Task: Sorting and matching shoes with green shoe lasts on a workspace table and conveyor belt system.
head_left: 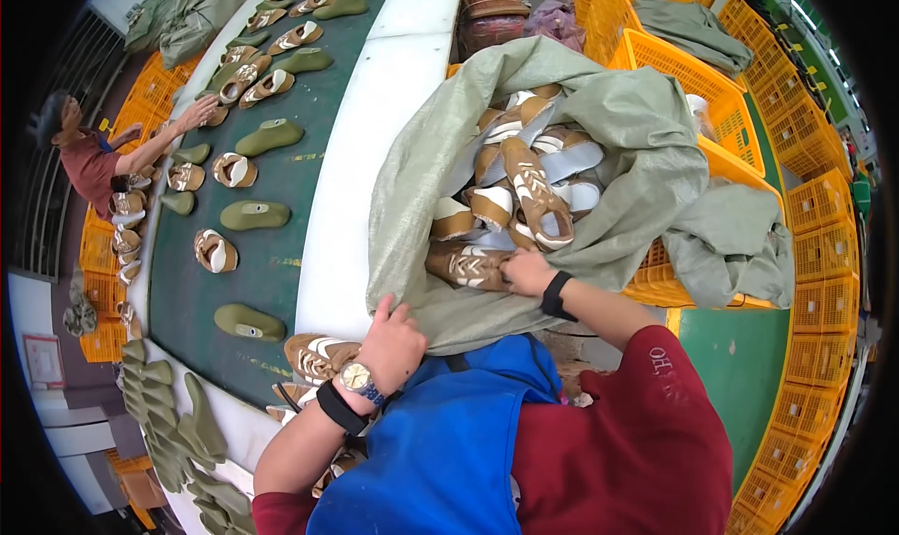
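Note:
A grey-green woven sack (pixel 426 161) lies wide open before me, heaped with brown and white shoe uppers (pixel 536 184). My right hand (pixel 527 272) reaches into its near side, fingers closed round the end of one brown shoe upper (pixel 464 265). On the sack's near left edge rests my left hand (pixel 393 340), fingers stretched forward and slightly apart, with nothing seen in them. Beside that wrist, another brown and white shoe upper (pixel 316 355) sits on the white table edge, partly hidden by my forearm.
Along the left runs a green conveyor belt (pixel 272 296) carrying olive shoe lasts (pixel 255 215) and shoe uppers. Across it, a person (pixel 98 156) reaches over the belt. More lasts (pixel 173 423) crowd the lower left. Yellow crates (pixel 716 104) stand behind and right of the sack.

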`<state>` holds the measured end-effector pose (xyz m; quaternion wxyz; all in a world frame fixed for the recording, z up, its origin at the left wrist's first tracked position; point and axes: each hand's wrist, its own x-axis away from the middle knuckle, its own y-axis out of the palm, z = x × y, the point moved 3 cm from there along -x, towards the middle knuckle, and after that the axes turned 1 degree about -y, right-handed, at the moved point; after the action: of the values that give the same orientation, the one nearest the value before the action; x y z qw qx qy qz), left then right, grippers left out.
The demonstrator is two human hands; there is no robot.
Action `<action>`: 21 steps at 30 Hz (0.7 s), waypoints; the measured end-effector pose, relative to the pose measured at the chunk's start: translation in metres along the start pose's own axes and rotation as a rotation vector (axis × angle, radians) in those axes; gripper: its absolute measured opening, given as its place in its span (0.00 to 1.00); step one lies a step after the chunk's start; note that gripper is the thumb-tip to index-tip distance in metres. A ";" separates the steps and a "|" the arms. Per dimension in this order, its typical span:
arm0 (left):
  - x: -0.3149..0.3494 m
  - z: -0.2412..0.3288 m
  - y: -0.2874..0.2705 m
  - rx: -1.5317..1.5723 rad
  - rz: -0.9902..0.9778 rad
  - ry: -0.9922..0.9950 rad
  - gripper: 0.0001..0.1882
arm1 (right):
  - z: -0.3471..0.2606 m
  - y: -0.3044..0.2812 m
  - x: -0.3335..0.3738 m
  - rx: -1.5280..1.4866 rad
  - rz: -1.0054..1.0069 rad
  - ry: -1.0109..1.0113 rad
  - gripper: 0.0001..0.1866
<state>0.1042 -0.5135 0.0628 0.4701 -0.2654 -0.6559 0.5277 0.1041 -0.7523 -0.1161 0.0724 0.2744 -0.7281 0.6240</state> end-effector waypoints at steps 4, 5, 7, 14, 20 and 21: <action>0.005 0.001 0.003 0.002 0.037 -0.012 0.09 | 0.022 0.013 0.003 -0.037 0.111 -0.041 0.20; 0.006 0.001 0.003 0.007 0.047 -0.016 0.09 | 0.025 0.016 0.005 -0.030 0.158 -0.030 0.19; 0.008 0.002 0.000 0.006 0.066 -0.023 0.09 | 0.027 0.010 0.009 -0.106 0.186 -0.051 0.16; 0.018 0.000 0.001 0.027 0.056 -0.059 0.06 | 0.052 -0.023 0.032 -1.636 0.109 0.251 0.15; 0.019 -0.004 0.003 0.010 0.078 -0.063 0.06 | 0.048 -0.038 0.047 -1.945 0.122 0.259 0.16; 0.019 -0.003 0.003 0.008 0.082 -0.057 0.06 | 0.049 -0.043 0.051 -1.935 0.163 0.205 0.15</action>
<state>0.0990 -0.4952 0.0663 0.4301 -0.2749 -0.6555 0.5566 0.0940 -0.8177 -0.0667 0.2861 -0.0105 -0.9327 -0.2192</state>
